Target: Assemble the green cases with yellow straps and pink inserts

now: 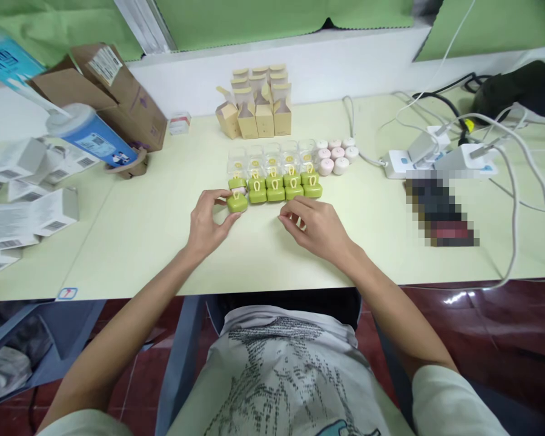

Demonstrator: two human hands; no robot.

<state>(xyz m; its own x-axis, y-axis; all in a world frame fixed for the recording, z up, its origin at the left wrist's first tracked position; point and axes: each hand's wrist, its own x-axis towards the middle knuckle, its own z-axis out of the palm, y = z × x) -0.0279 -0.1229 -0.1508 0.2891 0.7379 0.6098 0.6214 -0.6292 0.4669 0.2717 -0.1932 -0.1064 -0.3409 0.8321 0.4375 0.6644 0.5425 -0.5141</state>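
Two hands [211,225], ten green pieces [275,193]

Brown carton [140,115], white boxes [57,210], power strip [398,165]

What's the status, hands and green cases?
Left hand pinching green case, front row's left end. Right hand curled nearby. Transparent containers behind; no obstruction visible.

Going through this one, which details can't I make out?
- Right hand, head view: whether it holds anything small; the hand itself hides this.
- Green case in the left hand, head view: underside, turned away.
- Dark object at right, head view: identity; pixelation covers it.
- White boxes, head view: print too small; some cut off by the left edge.
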